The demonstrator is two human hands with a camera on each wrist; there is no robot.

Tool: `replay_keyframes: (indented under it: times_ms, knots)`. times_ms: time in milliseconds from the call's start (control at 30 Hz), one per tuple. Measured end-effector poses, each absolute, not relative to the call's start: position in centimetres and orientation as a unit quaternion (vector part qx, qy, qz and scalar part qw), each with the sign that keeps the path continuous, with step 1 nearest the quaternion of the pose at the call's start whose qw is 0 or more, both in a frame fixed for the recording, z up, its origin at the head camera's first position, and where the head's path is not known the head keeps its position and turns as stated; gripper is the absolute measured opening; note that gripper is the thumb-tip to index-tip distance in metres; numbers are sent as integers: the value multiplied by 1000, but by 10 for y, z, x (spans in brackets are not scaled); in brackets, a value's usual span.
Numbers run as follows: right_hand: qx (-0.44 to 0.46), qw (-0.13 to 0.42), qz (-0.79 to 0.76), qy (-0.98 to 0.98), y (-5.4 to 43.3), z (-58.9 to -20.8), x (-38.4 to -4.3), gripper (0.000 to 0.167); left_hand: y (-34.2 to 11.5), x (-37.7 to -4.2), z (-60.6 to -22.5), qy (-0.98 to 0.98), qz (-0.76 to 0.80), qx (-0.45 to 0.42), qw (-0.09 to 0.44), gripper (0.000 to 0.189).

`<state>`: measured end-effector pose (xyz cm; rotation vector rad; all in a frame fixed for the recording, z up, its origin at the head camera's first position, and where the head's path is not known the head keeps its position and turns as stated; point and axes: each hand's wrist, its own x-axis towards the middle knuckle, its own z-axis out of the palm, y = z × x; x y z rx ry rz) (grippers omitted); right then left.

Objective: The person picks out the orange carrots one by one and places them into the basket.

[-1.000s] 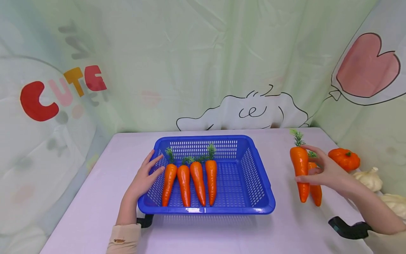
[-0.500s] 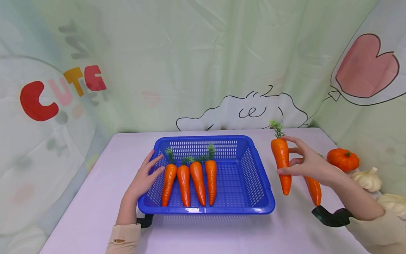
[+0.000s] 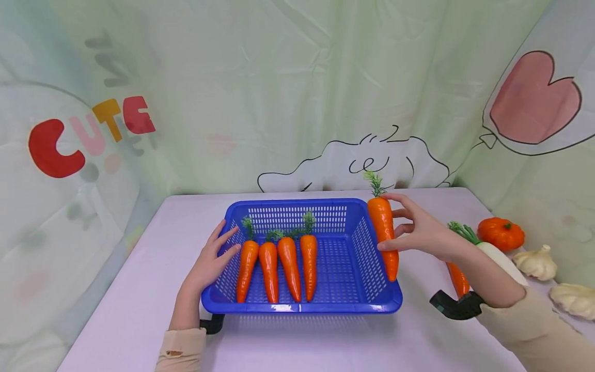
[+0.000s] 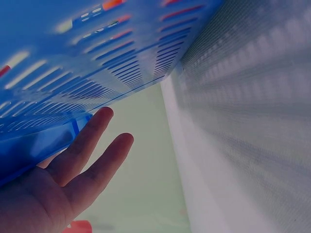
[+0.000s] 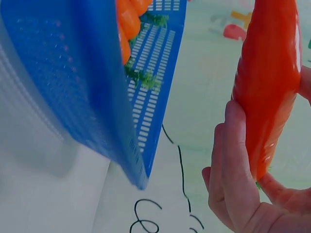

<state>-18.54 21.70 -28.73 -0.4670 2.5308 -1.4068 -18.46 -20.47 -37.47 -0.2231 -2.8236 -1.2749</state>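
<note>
My right hand (image 3: 420, 227) pinches a bright orange carrot (image 3: 383, 230) between thumb and fingertips, its green leafy top pointing up. In the head view this carrot overlaps the right rim of a blue plastic basket (image 3: 302, 308). The right wrist view shows the held carrot (image 5: 267, 87) upside down, beside the basket wall (image 5: 97, 97). My left hand (image 3: 209, 266) rests across the basket's left rim, fingers spread and fairly straight. From the left wrist, two straight fingers (image 4: 90, 153) show outside the slotted wall. Inside the basket, several carrots (image 3: 289, 268) lie side by side at the left.
Another carrot (image 3: 459, 281) lies on the white table (image 3: 297, 346), partly behind the right forearm. Beside it are a white radish (image 3: 499, 256) with green leaves, an orange pumpkin (image 3: 501, 234) and garlic bulbs (image 3: 536, 262). A printed curtain (image 3: 209, 103) hangs behind.
My right hand has carried the carrot leftward from beside the other carrot to the basket's right rim. The radish has come into view. The left hand and basket have stayed put.
</note>
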Motion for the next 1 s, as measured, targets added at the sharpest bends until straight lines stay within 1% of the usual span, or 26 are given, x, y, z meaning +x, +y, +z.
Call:
replay_keyframes:
  times_ms: [133, 300, 467, 1000]
  knots:
    - [-175, 122, -494, 843, 203, -284, -188, 94, -204, -184, -375, -909, -411, -72, 18, 54]
    - [-186, 142, -503, 832, 188, -282, -191, 93, -204, -184, -375, -908, -411, -75, 17, 54]
    - [-201, 147, -500, 829, 174, -282, -194, 93, -204, -184, -375, -908, -412, -74, 20, 54]
    - [-204, 182, -507, 817, 133, -280, -209, 92, -205, -185, -375, -908, -413, -73, 19, 54]
